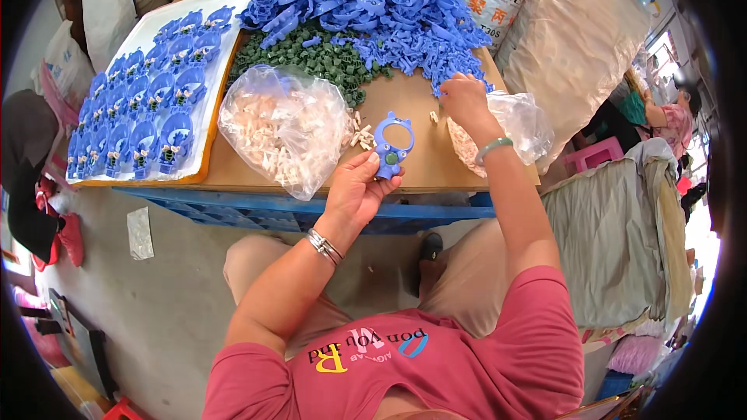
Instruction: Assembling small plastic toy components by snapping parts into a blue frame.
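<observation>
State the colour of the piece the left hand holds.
Blue piece with a green part; clearest in head view.

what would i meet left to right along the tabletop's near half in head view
White shallow tray of blue plastic parts, clear plastic bag of cream pieces, left hand holding blue eared plastic frame, small cream piece, right hand

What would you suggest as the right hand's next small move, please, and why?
Probably bring one small blue part from the blue pile toward the blue frame: the right hand is at the pile's edge, while the left hand holds the frame, which bears a green piece. Whether the right fingers already pinch a part is unclear.
</observation>
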A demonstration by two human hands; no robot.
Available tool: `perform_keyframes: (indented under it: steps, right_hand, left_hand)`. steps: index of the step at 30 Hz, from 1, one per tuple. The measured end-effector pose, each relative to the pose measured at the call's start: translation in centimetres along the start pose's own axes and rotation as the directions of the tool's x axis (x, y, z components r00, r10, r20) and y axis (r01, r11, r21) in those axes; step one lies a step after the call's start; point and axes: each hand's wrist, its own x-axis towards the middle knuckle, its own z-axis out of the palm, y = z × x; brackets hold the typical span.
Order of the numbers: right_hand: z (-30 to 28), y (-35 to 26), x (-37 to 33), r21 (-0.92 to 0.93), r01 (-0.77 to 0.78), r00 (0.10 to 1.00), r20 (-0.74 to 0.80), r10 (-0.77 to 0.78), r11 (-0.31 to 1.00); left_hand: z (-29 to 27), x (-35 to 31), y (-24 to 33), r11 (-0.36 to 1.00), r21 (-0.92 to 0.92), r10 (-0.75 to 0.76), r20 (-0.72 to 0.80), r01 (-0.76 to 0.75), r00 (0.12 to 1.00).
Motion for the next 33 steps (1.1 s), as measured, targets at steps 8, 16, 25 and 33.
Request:
perform_keyframes:
  steps: [8,16,25,33]
  right_hand:
    - [1.4,-1.4,2.6,-0.28,-0.119,0.954,0.233,0.188,0.953]
    - [0.5,-0.1,2.5,0.339,-0.172,0.951,-0.187,0.246,0.925]
    - [-7.4,-6.3,-5.2,0.972,-0.179,0.98,0.19,-0.057,0.154]
    - [-8.9,-6.2,-6.2,0.945,-0.279,0.958,0.26,-0.123,-0.171]
  left_hand:
    - [0.0,0.0,0.1,1.0,-0.02,-0.003,-0.034,0.002,0.999]
    - [0.0,0.2,0.1,1.0,-0.023,-0.012,-0.018,0.011,1.0]
    - [0.0,0.0,-0.2,1.0,0.012,-0.017,0.022,0.017,1.0]
    - [-0.2,0.0,-0.3,0.999,0.033,-0.014,0.123,0.01,0.992]
